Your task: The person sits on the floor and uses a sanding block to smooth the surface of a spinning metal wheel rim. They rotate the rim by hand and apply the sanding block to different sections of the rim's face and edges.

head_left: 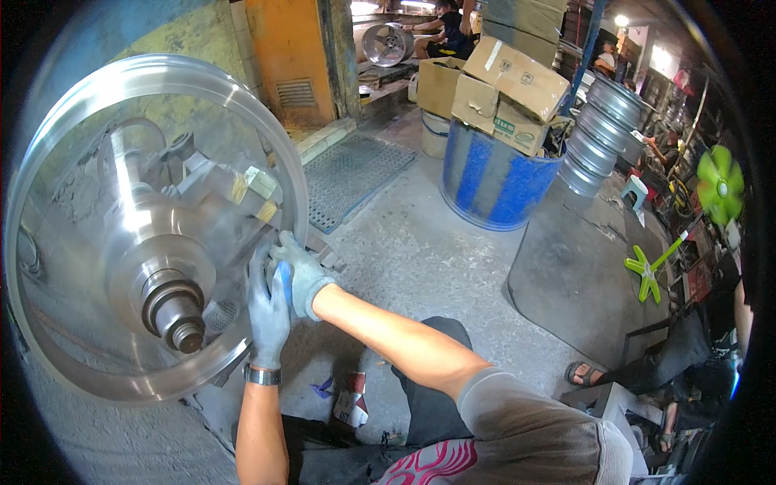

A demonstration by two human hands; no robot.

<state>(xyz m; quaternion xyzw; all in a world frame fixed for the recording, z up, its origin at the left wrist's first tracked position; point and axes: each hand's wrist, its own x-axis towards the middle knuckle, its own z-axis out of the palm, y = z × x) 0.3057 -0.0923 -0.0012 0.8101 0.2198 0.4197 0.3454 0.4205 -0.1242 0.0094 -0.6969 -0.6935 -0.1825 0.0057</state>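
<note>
A large shiny metal wheel rim (271, 145) fills the left side, blurred as if spinning on a shaft with a threaded end (187, 335). Both my hands, in grey work gloves, meet at its right edge. My left hand (269, 311) points upward with its fingers pressed together close against the rim. Reaching in from the right, my right hand (301, 271) has curled fingers beside the left fingertips. A narrow blue patch (284, 279) shows between the gloves; I cannot make out what they hold. A dark metal bar (327, 255) runs behind them.
A blue-and-grey striped drum (493, 182) carries cardboard boxes (517, 77). Right of it stand stacked metal rims (594, 133) and a green fan (719, 184). A perforated mat (356, 178) and a dark mat (574, 275) lie on the floor. Another person (449, 32) sits far back; a sandalled foot (584, 373) shows at right.
</note>
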